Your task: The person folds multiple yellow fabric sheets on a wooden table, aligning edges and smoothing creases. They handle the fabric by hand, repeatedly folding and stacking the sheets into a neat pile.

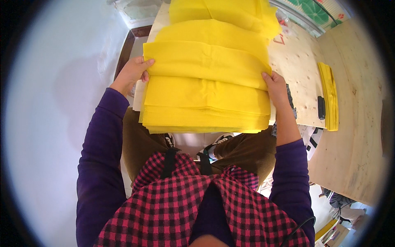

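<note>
A wide sheet of yellow fabric (pixel 205 61) stretches between my hands above a stack of the same yellow fabric (pixel 207 111). My left hand (pixel 135 71) pinches its left edge, thumb on top and fingers curled beneath. At the right edge my right hand (pixel 274 82) grips the cloth in the same way, its fingers partly hidden under it. The stack lies at the table's near edge, with many thin layers showing along its front. More loose yellow fabric (pixel 224 16) spreads over the far part of the table.
The pale plywood table (pixel 298 61) extends to the right. A folded yellow strip (pixel 328 96) lies there beside a small dark block (pixel 321 108). Close on the left rises a white wall (pixel 57 103). Below the table edge are my brown-trousered legs (pixel 142 136) and shoes.
</note>
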The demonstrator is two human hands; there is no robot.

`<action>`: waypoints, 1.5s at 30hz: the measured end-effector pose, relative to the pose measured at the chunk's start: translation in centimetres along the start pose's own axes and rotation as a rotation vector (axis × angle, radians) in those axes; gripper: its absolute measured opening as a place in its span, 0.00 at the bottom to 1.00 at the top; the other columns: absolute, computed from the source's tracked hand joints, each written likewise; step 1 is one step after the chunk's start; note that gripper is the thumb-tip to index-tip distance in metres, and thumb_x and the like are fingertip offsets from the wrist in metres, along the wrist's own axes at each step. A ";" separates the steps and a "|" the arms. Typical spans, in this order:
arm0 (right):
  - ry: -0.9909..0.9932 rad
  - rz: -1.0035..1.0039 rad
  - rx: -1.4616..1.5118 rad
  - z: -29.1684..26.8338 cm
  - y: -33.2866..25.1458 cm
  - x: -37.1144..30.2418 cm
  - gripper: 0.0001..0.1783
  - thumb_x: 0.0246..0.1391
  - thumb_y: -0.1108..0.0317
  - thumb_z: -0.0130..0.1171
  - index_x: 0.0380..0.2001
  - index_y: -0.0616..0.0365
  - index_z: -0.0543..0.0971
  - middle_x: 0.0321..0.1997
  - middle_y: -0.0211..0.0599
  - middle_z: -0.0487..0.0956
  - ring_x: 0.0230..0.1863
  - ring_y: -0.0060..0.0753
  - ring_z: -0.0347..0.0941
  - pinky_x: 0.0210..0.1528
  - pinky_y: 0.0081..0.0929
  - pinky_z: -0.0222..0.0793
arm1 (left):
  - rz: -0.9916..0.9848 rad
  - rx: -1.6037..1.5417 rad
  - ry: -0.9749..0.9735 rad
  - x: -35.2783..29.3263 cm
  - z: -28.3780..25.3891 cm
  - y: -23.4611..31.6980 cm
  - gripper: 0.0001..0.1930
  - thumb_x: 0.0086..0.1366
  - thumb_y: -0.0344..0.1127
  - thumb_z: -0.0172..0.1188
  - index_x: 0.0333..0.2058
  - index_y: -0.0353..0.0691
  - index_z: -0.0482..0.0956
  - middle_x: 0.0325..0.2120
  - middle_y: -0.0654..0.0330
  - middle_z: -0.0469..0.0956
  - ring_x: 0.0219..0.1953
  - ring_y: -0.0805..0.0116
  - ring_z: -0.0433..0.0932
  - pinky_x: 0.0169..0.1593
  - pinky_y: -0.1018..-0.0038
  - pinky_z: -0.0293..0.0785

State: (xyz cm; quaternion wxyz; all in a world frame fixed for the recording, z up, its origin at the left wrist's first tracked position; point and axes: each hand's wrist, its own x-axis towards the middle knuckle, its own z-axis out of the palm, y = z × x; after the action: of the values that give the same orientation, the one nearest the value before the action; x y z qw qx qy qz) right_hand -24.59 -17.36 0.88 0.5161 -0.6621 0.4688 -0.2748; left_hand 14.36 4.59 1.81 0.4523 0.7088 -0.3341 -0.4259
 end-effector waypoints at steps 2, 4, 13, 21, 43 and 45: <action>-0.036 0.008 -0.012 -0.4 -0.3 0.1 0.13 0.60 0.65 0.56 0.41 0.65 0.79 0.32 0.29 0.80 0.30 0.18 0.72 0.35 0.21 0.69 | -0.005 -0.014 0.004 0.0 0.1 0.0 0.14 0.67 0.44 0.55 0.34 0.37 0.76 0.20 0.67 0.73 0.14 0.79 0.67 0.20 0.82 0.62; -0.041 0.013 0.030 -0.6 -0.5 0.2 0.13 0.60 0.65 0.56 0.40 0.65 0.79 0.31 0.29 0.80 0.30 0.18 0.72 0.35 0.20 0.69 | -0.041 -0.043 -0.006 -0.3 0.1 0.3 0.13 0.68 0.44 0.54 0.35 0.39 0.76 0.23 0.66 0.75 0.12 0.81 0.65 0.17 0.84 0.60; 0.039 -0.130 0.046 -1.5 -3.4 1.2 0.13 0.61 0.65 0.56 0.39 0.67 0.79 0.32 0.29 0.79 0.30 0.17 0.71 0.36 0.17 0.68 | -0.081 -0.227 0.019 -1.9 0.0 3.1 0.18 0.70 0.48 0.50 0.37 0.37 0.74 0.25 0.65 0.76 0.09 0.81 0.61 0.14 0.85 0.58; 0.065 -0.090 -0.015 -1.2 -1.2 0.6 0.14 0.60 0.64 0.57 0.39 0.66 0.79 0.30 0.28 0.79 0.30 0.16 0.71 0.35 0.17 0.67 | -0.117 -0.281 -0.031 -2.4 0.4 1.5 0.18 0.69 0.48 0.50 0.42 0.38 0.74 0.27 0.65 0.76 0.13 0.79 0.68 0.18 0.82 0.63; 0.343 -0.258 -0.034 -1.3 -1.2 -2.7 0.15 0.61 0.66 0.54 0.48 0.64 0.74 0.45 0.32 0.77 0.46 0.22 0.70 0.51 0.19 0.64 | -0.076 -0.398 0.076 -3.1 2.1 1.1 0.11 0.64 0.36 0.60 0.42 0.39 0.76 0.34 0.63 0.79 0.28 0.75 0.77 0.35 0.80 0.74; 0.396 -0.383 0.048 -1.8 -1.0 -3.2 0.13 0.61 0.67 0.56 0.45 0.64 0.76 0.41 0.31 0.78 0.43 0.21 0.71 0.48 0.18 0.64 | -0.075 -0.392 0.083 -3.1 2.2 1.0 0.10 0.64 0.35 0.59 0.43 0.39 0.76 0.34 0.63 0.79 0.28 0.75 0.76 0.35 0.81 0.73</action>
State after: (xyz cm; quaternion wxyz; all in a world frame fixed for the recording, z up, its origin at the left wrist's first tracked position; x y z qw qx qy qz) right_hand -27.05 -15.23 2.81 0.3686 -0.6596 0.4200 -0.5027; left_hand 11.03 6.08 3.18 0.5788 0.6362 -0.1990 -0.4698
